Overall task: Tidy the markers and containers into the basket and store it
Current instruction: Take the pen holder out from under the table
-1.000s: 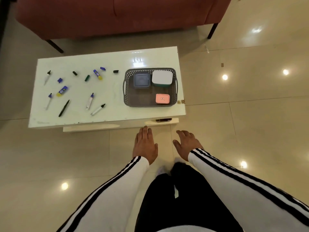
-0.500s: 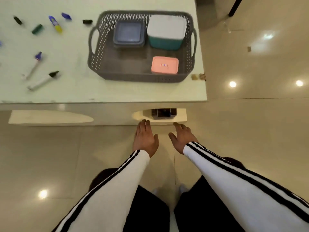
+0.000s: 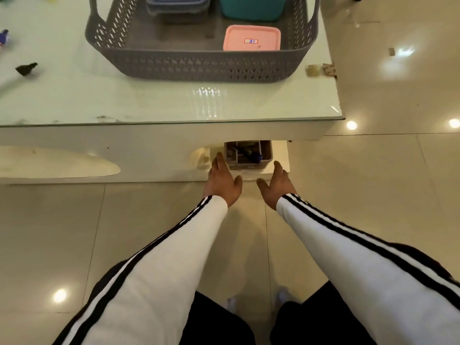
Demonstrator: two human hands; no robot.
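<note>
A grey perforated basket [image 3: 199, 68] stands on the white glass-topped table [image 3: 174, 103]. In it are a pink lidded container [image 3: 251, 38], a blue-grey container [image 3: 178, 5] and a teal container [image 3: 251, 8]. A small grey organiser box [image 3: 249, 155] holding pens sits on the table's lower shelf, partly under the top. My left hand [image 3: 222, 180] is open, fingertips at the box's left side. My right hand [image 3: 277, 186] is open just right of the box, not clearly touching. A black-capped marker [image 3: 25, 69] and a blue-capped one [image 3: 3, 37] lie at the left edge.
The table's right corner [image 3: 333, 115] carries a chipped piece of tape [image 3: 321, 70]. The lower shelf [image 3: 62, 163] runs left under the top. Glossy tiled floor [image 3: 385, 183] surrounds the table, with my legs and feet below.
The view has dropped closer to the table. Both hands have reached forward and apart to either side of the small box on the lower shelf.
</note>
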